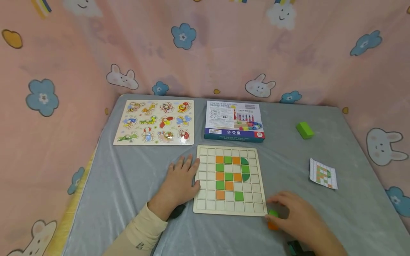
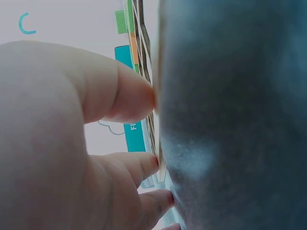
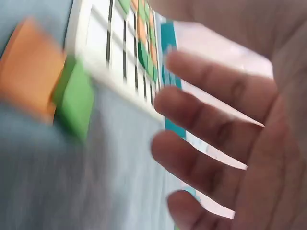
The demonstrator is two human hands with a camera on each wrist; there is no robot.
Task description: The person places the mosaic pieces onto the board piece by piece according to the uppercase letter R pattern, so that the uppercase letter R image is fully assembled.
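Observation:
A white gridded board (image 1: 205, 205) lies on the table, with orange, light green and dark green pieces set in a P-like or R-like pattern. My left hand (image 1: 177, 181) rests at its left edge, thumb and fingertips touching the rim; the left wrist view shows the thumb (image 2: 132, 98) against that edge. Off the lower right corner is my right hand (image 1: 298, 213), fingers loosely bent and holding nothing. Beside its thumb sit a green block (image 1: 273, 213) and an orange block (image 1: 273, 225), partly covered in the head view. In the right wrist view, the orange block (image 3: 31, 69) touches the green one.
Behind the board stand an insect puzzle (image 1: 153, 143) at left and a boxed bead set (image 1: 221, 122) at right. A green block (image 1: 305, 130) and a small pattern card (image 1: 331, 179) lie farther right. A patterned pink curtain (image 1: 217, 53) surrounds the grey-covered table (image 1: 128, 177).

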